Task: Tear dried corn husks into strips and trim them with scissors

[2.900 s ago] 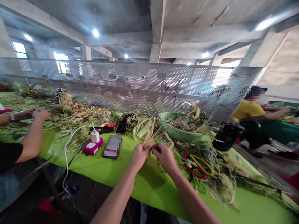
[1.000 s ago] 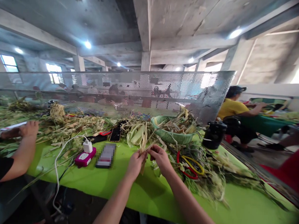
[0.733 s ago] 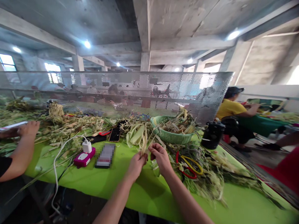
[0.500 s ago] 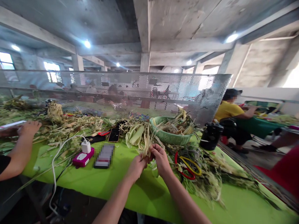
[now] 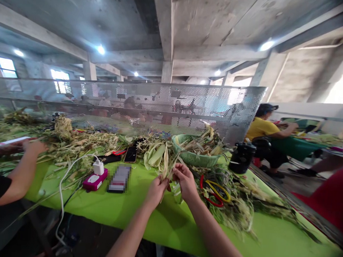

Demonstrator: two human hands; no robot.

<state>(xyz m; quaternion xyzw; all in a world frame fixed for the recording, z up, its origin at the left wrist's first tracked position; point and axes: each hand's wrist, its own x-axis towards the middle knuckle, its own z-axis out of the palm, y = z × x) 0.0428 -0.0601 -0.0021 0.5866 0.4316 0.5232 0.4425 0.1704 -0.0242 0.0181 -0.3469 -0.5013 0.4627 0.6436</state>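
held husks [image 5: 165,162] front-l of basket [image 5: 198,159], container [image 5: 242,158] r; mesh [image 5: 155,105] behind, prob ppl [image 5: 129,102] beyond

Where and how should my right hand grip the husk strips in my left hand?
Probably just above the left hand, with a light thumb-and-finger pinch on the husk strips, coming from the right. They look thin and stand up out of that grip, leaving their upper part exposed; the left hand covers the lower part, and the right hand is close on that side.
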